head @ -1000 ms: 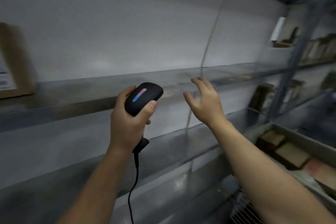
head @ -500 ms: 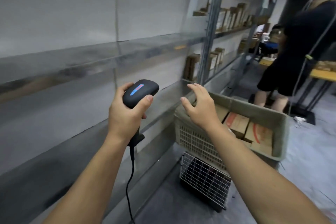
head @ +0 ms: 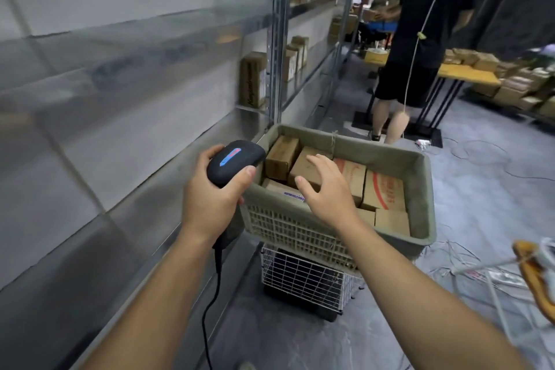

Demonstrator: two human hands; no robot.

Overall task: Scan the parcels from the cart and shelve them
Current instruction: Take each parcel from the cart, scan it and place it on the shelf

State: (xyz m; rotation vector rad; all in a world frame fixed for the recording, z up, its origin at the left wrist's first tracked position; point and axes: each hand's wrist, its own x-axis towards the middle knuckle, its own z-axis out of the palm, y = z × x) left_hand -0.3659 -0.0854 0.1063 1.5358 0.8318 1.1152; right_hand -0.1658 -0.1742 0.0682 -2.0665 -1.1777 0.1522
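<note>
Just now a black scanner (head: 234,161) is gripped in the left hand (head: 210,204), with fingers and thumb curled round its head. The right hand (head: 324,192) is held with fingers spread over the cardboard parcels (head: 384,189), which are packed in the cart's basket (head: 428,189) just beside the metal shelving (head: 276,39). Whether a parcel is touched cannot be told.

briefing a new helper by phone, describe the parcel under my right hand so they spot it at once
Start at the olive-lined basket beside the metal shelving. In its far row, the parcel is the plain brown box under the fingers of the right hand. It sits between a second plain box in the far left corner and the red-printed boxes, bearing no red print itself.
</note>
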